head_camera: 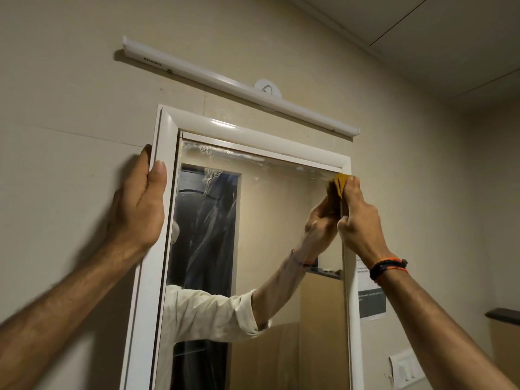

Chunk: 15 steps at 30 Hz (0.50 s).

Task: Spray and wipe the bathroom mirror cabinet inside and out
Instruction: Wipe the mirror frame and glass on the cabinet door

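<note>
I'm looking up at the mirror cabinet (168, 192) fixed to the wall under the light bar (242, 88), door apparently closed, so I'm judging we're on the outside pass and the inside is not yet in view. The mirror glass (270, 220) is carrying wet streaks and smears across the top band and down the left side; I'm reading it as stiff, slick and breakable, so flat even pressure, no point loads. The white frame looks like smooth glossy plastic, light and a bit slippery, and I'm guessing the hinged door will swing if pushed off-centre, so bracing at the frame edge is the right hold. The left hand (138, 209) is doing that: raised, arm reaching up, thumb lying on the frame's front face, fingers wrapping round the outer left edge near the top corner. The right hand (357, 218) is raised to the upper right corner of the glass, wrist bent back, fingers curled and pinching a yellow cloth (339, 184) against the mirror right beside the frame's inner edge. The cloth is soft and bunching up, so I'm expecting it to get into that corner fine. There are corded bracelets (388, 267) on the right wrist, and I can't see a spray bottle anywhere.
</note>
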Each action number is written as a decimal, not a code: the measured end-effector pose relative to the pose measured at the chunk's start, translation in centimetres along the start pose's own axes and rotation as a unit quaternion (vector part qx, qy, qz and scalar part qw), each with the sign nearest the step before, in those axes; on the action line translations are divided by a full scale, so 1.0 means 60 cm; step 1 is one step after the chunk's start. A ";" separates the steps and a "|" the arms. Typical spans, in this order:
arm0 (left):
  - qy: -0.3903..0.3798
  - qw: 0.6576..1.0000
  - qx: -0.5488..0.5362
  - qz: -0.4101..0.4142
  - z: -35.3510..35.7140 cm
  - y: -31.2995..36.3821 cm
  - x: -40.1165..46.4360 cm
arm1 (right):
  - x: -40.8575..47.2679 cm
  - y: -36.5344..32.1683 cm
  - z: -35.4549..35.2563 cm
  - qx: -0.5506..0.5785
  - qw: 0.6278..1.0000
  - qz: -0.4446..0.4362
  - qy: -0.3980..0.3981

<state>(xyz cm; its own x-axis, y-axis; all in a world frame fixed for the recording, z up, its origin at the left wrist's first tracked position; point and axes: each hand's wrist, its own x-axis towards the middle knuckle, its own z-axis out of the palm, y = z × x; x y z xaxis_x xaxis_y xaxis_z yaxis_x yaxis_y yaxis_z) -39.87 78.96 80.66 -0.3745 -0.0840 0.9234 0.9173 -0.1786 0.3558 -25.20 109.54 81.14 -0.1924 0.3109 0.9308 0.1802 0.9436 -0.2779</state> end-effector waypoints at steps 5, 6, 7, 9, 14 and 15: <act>-0.003 1.000 0.007 0.004 -0.002 -0.005 0.001 | 0.002 -0.016 0.005 0.032 0.998 -0.028 0.048; -0.002 1.000 0.009 0.006 -0.002 -0.006 0.000 | 0.007 -0.023 0.009 0.033 0.998 -0.036 0.045; -0.001 1.000 0.011 0.009 -0.003 -0.008 0.000 | 0.012 -0.030 0.015 0.024 0.998 -0.040 0.038; 0.000 1.000 0.011 0.013 -0.003 -0.009 0.001 | 0.017 -0.040 0.026 -0.004 0.999 -0.033 0.032; 0.002 1.000 0.014 0.015 -0.002 -0.009 0.001 | 0.012 -0.044 0.038 -0.008 0.999 -0.019 0.043; 0.004 1.000 0.014 0.015 -0.002 -0.008 0.001 | 0.011 -0.047 0.038 -0.005 0.999 -0.018 0.039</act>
<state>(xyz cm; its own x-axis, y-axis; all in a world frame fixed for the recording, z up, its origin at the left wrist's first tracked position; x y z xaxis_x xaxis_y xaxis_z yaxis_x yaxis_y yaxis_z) -40.37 78.94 80.49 -0.3479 -0.0965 0.9326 0.9314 -0.1490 0.3321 -28.05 107.35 82.00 -0.1235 0.2657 0.9561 0.1847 0.9528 -0.2409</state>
